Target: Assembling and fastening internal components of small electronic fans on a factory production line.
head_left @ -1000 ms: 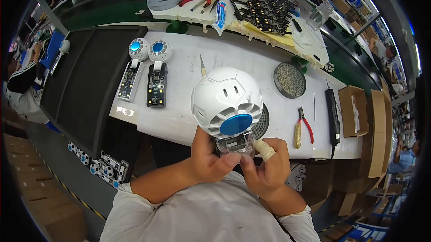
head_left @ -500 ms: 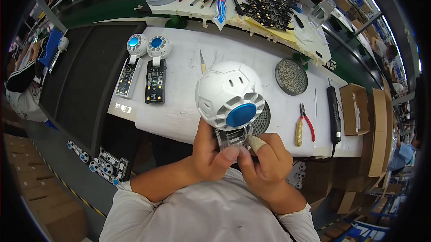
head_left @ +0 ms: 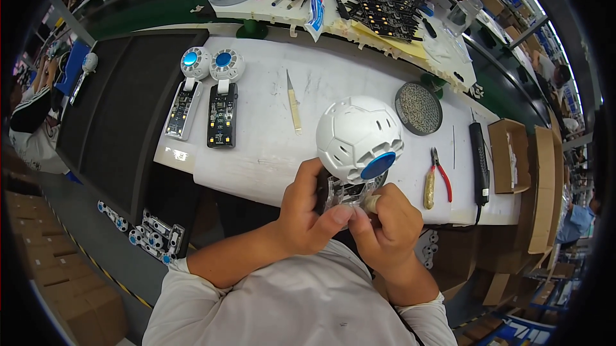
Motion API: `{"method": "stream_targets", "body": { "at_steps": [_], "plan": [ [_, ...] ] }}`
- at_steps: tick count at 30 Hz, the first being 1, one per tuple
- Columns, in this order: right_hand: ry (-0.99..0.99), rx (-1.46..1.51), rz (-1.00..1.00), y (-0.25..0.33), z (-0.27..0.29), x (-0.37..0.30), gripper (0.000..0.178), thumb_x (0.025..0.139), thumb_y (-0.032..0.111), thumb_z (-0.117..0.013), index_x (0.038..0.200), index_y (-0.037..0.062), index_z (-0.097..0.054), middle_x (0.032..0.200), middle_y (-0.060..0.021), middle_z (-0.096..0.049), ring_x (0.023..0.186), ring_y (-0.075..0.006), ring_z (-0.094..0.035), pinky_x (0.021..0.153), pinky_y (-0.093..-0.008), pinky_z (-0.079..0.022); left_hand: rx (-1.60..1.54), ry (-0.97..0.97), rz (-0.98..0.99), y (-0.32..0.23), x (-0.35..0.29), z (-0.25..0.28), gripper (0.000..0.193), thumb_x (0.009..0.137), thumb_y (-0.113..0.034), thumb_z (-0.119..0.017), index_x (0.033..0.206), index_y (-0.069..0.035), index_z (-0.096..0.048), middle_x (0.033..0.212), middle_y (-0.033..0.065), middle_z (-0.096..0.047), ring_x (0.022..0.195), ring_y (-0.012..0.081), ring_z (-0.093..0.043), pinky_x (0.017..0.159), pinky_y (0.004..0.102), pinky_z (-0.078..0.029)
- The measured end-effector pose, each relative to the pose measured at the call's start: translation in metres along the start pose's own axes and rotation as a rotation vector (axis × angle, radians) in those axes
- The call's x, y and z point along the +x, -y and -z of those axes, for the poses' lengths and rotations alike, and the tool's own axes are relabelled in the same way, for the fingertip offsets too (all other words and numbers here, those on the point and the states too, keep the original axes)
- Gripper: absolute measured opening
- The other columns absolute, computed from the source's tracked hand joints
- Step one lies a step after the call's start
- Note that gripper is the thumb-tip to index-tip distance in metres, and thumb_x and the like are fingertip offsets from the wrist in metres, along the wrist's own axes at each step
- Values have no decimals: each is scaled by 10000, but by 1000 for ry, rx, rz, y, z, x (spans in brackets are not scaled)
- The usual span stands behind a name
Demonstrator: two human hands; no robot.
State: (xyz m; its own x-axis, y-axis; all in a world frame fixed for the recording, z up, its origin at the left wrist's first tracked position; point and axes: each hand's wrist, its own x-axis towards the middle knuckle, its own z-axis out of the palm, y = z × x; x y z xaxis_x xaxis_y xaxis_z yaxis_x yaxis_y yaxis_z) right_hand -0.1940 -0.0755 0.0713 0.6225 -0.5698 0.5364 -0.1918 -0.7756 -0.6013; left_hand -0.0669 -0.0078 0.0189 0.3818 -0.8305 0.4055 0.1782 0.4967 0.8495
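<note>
Left hand (head_left: 307,212) and right hand (head_left: 393,225) are both curled closed around the clear base (head_left: 348,194), thumbs close together at its near end, though the grip underneath is hard to make out. Above them, the attached white ball-shaped head (head_left: 351,137) tilts its blue disc (head_left: 378,166) toward the person, between the pale-handled knife (head_left: 294,103) and the pliers (head_left: 437,176) on the white worktable (head_left: 260,153).

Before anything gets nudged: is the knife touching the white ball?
Apart. The head view shows a strip of white tabletop between the knife and the white ball.
</note>
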Motion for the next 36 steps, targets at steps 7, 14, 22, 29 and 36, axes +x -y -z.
{"method": "stream_targets", "body": {
  "at_steps": [7, 14, 22, 29, 36],
  "plan": [
    [67, -61, 45, -8, 4, 1, 239, 712, 97, -762, 721, 45, -529, 639, -82, -489, 484, -207, -487, 416, -310, -377, 12, 22, 62, 0, -3, 2, 593, 921, -246, -597, 1306, 92, -298, 1093, 151, -573, 945, 152, -557, 828, 293, -470],
    [192, 550, -506, -13, -9, -19, 243, 778, 171, -754, 811, 4, -580, 680, -71, -552, 568, -138, -538, 506, -266, -433, -201, -4, 192, -8, 5, 5, 576, 921, -264, -606, 1300, 67, -325, 1108, 171, -583, 983, 181, -589, 851, 308, -489],
    [401, 592, -413, -14, -18, -25, 315, 752, 239, -802, 859, 10, -614, 685, -69, -611, 555, -132, -567, 505, -264, -446, -585, 60, 273, -12, 17, 10, 574, 865, -290, -684, 1253, 25, -402, 1059, 195, -602, 931, 258, -639, 795, 390, -555],
    [339, 498, -275, -13, -23, -31, 323, 723, 253, -813, 840, 19, -623, 663, -77, -612, 534, -163, -586, 492, -278, -451, -572, 47, 356, -22, 14, 9, 561, 803, -280, -732, 1199, 15, -465, 931, 220, -614, 807, 305, -660, 707, 420, -583],
    [238, 532, -148, -15, -34, -28, 313, 721, 243, -806, 833, 19, -618, 654, -85, -605, 520, -195, -586, 479, -292, -454, -632, 28, 376, -24, 15, 12, 555, 795, -272, -732, 1195, 15, -475, 926, 232, -618, 796, 317, -661, 696, 421, -583]
  ]
}}
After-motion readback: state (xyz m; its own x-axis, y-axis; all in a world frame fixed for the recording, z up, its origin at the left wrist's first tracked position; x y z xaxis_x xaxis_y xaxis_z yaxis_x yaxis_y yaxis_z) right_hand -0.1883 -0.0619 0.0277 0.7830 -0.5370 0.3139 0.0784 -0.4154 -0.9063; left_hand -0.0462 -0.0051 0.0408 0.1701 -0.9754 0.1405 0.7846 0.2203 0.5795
